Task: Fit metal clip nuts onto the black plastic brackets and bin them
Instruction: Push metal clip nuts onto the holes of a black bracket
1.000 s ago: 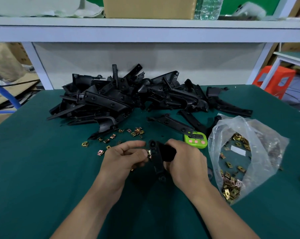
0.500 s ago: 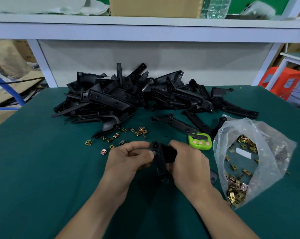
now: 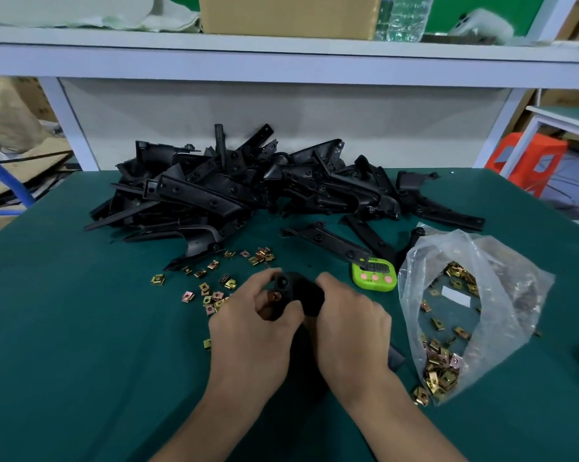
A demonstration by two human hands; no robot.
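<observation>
Nearest the camera, above the green table (image 3: 81,328), the right hand (image 3: 348,325) grips a black bracket (image 3: 301,291), fingers curled round it. The left hand (image 3: 248,328) pinches a clip nut (image 3: 276,296) against its far end. Beyond lie loose clip nuts (image 3: 215,288), a green timer (image 3: 374,276), a bag of nuts (image 3: 501,295) at right, then the bracket pile (image 3: 248,195).

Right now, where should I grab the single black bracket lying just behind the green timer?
I'd pinch the single black bracket across its narrow width, left half, from above. It lies flat, apart from the pile, and its right end meets the green timer, leaving the left half freer.
</observation>
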